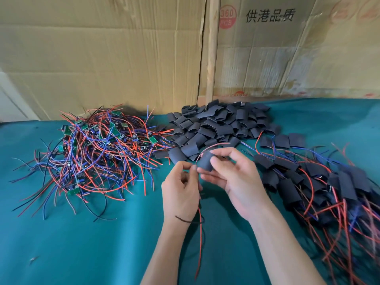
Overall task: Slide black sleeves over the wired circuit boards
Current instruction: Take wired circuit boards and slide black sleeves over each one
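My right hand holds a black sleeve between thumb and fingers at mid-table. My left hand pinches the wires at the sleeve's left end. A red wire hangs down from that hand, and another red wire arcs out of the sleeve's top. The board inside is hidden. A tangled heap of bare green circuit boards with red, blue and black wires lies to the left. Loose black sleeves are piled behind my hands.
Sleeved boards with trailing wires are heaped on the right. Everything lies on a teal cloth. Cardboard sheets and a wooden post stand along the back edge.
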Available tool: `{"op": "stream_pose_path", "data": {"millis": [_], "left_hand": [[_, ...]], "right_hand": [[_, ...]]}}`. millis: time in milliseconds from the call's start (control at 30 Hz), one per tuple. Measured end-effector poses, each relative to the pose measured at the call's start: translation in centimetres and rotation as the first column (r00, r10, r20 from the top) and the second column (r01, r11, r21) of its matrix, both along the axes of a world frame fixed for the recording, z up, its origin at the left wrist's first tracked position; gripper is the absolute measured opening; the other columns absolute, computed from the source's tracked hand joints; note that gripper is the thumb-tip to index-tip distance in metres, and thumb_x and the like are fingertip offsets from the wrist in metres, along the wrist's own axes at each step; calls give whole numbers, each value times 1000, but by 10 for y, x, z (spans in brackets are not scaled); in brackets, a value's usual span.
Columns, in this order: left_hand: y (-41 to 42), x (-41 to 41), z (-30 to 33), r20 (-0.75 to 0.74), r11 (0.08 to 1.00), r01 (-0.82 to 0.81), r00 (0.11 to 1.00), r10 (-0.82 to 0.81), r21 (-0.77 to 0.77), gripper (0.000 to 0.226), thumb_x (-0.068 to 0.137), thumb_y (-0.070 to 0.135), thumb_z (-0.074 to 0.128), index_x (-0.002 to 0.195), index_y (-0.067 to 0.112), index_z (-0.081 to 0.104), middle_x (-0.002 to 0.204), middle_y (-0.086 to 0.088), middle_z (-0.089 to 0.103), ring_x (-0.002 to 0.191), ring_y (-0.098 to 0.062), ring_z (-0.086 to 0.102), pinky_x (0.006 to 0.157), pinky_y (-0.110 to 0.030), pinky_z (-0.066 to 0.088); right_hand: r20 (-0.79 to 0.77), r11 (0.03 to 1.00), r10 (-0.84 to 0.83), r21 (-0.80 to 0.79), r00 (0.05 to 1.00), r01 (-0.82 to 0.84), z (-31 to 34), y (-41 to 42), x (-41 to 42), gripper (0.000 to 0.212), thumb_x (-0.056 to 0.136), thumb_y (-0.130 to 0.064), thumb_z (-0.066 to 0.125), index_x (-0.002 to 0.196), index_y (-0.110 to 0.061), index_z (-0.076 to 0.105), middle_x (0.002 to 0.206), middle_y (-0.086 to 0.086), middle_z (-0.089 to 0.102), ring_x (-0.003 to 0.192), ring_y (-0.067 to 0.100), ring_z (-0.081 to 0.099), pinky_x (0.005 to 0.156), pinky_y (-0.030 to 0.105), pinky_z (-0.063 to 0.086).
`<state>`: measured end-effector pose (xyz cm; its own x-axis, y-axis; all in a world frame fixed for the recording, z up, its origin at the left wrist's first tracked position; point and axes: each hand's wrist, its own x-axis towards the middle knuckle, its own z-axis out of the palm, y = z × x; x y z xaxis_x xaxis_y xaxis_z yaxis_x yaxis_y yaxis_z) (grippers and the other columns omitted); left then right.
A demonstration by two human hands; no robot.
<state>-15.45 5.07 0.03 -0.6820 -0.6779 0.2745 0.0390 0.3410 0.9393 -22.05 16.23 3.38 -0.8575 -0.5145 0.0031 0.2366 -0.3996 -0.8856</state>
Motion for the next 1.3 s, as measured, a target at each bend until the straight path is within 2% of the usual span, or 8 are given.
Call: {"op": "stream_pose_path", "data": {"millis": [167, 300, 433, 600, 767, 867, 1100, 1300], "left_hand": [[0, 1, 1, -4, 999, -2, 1000, 2, -40, 18, 98, 23, 56, 81, 28, 58, 51, 1, 60, 38, -17, 52, 44, -25, 43], [0, 0, 1, -13, 998, -36, 999, 35, -56, 17, 93, 25, 55, 77, 24, 58, 50, -4, 60, 37, -19, 52, 45, -32, 47], [0, -1, 1, 3, 996, -75, 997, 75, -58, 20, 94, 19, 59, 74, 21, 58, 50, -11, 57, 42, -31, 52, 46, -40, 48], [1, -1, 3, 13, 997, -74, 997, 75, -21, 21, 96, 15, 60, 75, 19, 58, 53, -15, 56, 45, -36, 51, 46, -43, 48], [1, 0, 3, 2, 999, -43, 999, 43, 1, 23, 97, 14, 59, 78, 27, 60, 49, -7, 57, 34, -17, 50, 41, -21, 39], [2, -1, 3, -20, 997, -20, 1000, 22, 79, 23, 99, 13, 57, 80, 26, 61, 49, -4, 59, 33, -16, 49, 40, -20, 38], [2, 2, 5, -52, 988, 47, 998, -40, 148, 20, 99, 7, 55, 84, 17, 64, 48, -3, 56, 34, -16, 44, 40, -20, 36], [2, 4, 7, -60, 982, 72, 996, -62, 173, 16, 100, 7, 55, 87, 10, 63, 49, -3, 55, 35, -16, 42, 40, -20, 36]], "right_hand": [[-121, 991, 47, 127, 992, -32, 6, 4, 3, 17, 88, -8, 74, 97, -21, 80, 95, 12, 76, 79, 30, 77, 61, 27, 58], [-109, 988, 121, 113, 987, -108, 9, 5, 4, 30, 72, -24, 81, 102, -19, 82, 92, 16, 70, 78, 28, 74, 66, 28, 59], [-99, 974, 194, 141, 976, -180, 10, 9, 3, 34, 69, -23, 82, 102, -14, 83, 96, 26, 74, 69, 28, 70, 63, 28, 58], [-117, 968, 203, 176, 972, -181, 5, 7, 3, 38, 68, -17, 84, 105, -10, 81, 89, 13, 76, 69, 29, 70, 66, 32, 60], [-57, 988, 141, 65, 988, -137, 5, 12, -2, 38, 68, -15, 83, 105, -11, 81, 99, 17, 73, 72, 27, 70, 71, 33, 61], [-5, 996, 65, -57, 998, -65, 7, 19, -8, 31, 76, -9, 76, 107, -8, 77, 113, 24, 73, 70, 28, 70, 69, 32, 61], [169, 961, -130, -220, 977, 166, 11, 34, -20, 18, 78, -11, 74, 92, -21, 80, 104, 13, 73, 65, 16, 66, 62, 23, 57], [210, 933, -159, -286, 965, 216, 11, 37, -23, 17, 83, -17, 73, 99, -17, 78, 94, 13, 71, 77, 20, 72, 74, 26, 60]]}}
